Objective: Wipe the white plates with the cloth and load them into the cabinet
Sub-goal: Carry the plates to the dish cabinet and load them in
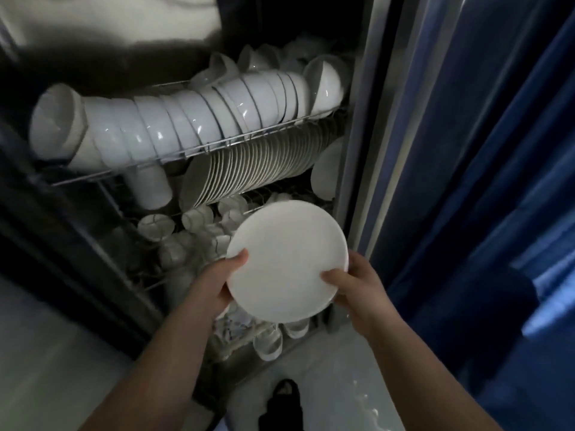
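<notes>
Two bare forearms are seen reaching forward. Between them, low on the floor, one dark object (284,405) is made out; what it is cannot be told. One white plate (286,262) is held in the air in front of the open cabinet (357,181), level with its lower rack and not resting on anything. A doubled edge shows at its right rim, so whether a second plate lies beneath cannot be told. The plate is pinched at its left rim by the left hand (217,281) and at its lower right rim by the right hand (357,284). One thumb of each is laid on the upper face, and the other fingers are hidden under it.

Behind the plate, the lower rack (146,284) is filled with small white cups (155,225), blurred and too many to count. Above them, a row of plates (255,166) is stood on edge, packed closely; well over twenty rims are seen. One further plate is leaned at the right end. On the upper wire rack (199,149) about a dozen white bowls (193,116) are nested on their sides in one row, with several more behind.

The floor (46,353) is pale and smooth. A blue curtain (497,150) is hung just right of the cabinet's metal frame.
</notes>
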`<state>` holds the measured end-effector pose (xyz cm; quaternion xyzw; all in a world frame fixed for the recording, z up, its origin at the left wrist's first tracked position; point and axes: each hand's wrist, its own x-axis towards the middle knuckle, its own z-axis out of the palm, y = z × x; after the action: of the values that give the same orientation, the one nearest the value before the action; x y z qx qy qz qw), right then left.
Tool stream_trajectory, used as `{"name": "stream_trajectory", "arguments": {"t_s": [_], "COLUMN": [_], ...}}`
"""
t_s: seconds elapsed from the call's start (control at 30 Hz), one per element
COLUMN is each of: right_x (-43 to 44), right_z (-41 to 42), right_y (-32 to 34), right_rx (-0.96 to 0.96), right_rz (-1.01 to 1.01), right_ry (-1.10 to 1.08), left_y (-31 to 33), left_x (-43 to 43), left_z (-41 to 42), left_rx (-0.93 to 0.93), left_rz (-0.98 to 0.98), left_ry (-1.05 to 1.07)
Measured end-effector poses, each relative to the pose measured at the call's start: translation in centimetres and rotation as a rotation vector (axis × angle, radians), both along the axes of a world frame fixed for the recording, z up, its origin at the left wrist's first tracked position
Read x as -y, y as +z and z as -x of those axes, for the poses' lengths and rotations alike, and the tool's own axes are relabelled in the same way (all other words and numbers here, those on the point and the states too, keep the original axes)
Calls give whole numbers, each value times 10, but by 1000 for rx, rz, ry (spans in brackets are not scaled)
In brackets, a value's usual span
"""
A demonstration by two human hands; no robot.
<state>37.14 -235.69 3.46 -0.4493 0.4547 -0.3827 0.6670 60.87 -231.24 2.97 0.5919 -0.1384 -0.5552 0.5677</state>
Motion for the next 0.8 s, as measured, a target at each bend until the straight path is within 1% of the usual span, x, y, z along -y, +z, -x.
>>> {"name": "stream_trajectory", "arguments": {"t_s": [0.1, 0.2, 0.33, 0.4, 0.5, 0.63, 0.8], "right_x": [46, 97, 156, 179, 200, 214, 223], "right_z": [-32, -61, -92, -101, -108, -110, -111], "right_y": [-9, -9, -6, -9, -17, -29, -40], "right_rx": [-36, -40, -107, -150, -195, -282, -359], "right_rz": [77, 196, 347, 377, 391, 407, 440], "right_ry": [-62, -108, -158, -194, -230, -280, -308], "left_y": [-18, -25, -32, -36, -48, -62, -65], "left_x": [60, 127, 206, 235, 266, 298, 320], "left_z": [-28, -55, -83, -88, -93, -93, -86], "left_rx": [-15, -42, -110, -125, -143, -114, -86], "left_rz": [4, -4, 12, 17, 17, 1, 33], "left_ry": [1, -15, -110, -159, -186, -215, -284]}}
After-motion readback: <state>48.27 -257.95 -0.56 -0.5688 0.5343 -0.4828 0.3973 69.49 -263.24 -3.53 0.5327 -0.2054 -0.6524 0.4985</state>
